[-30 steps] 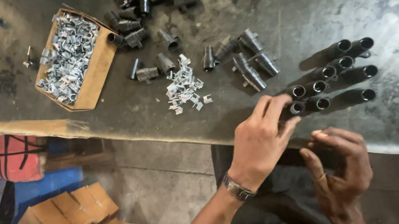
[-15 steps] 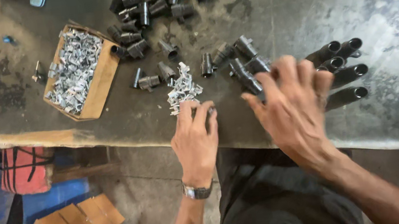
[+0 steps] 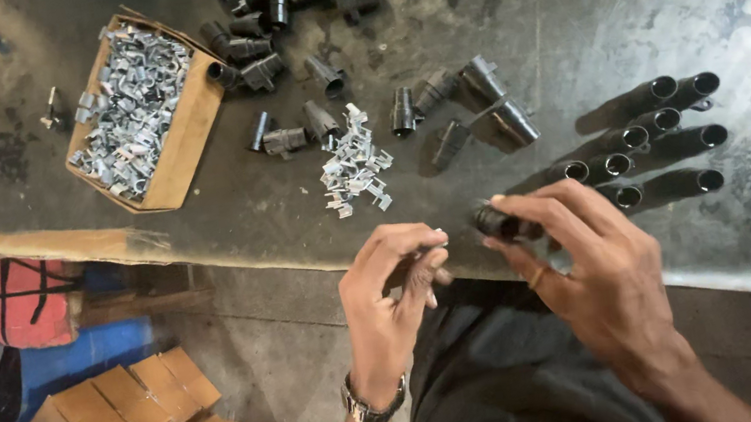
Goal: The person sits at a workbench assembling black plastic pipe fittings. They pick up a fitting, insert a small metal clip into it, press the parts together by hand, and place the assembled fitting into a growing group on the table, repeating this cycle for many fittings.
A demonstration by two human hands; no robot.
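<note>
A cardboard box [image 3: 180,140] of metal clips sits on the counter [image 3: 563,8] far left, a loose clip pile [image 3: 351,161] mid-counter, the left hand [image 3: 395,311] pinches something too small to tell, and the right hand [image 3: 591,279] fingers grip a black tube [image 3: 499,221] at the counter's near edge.

Metal table [image 3: 563,8]: clip box [image 3: 141,112], loose clips [image 3: 351,161], black tubes [image 3: 649,138].

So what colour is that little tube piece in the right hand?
Black. The tube piece, pinched in the right hand, shows clearly in the head view, at the table's edge.
</note>
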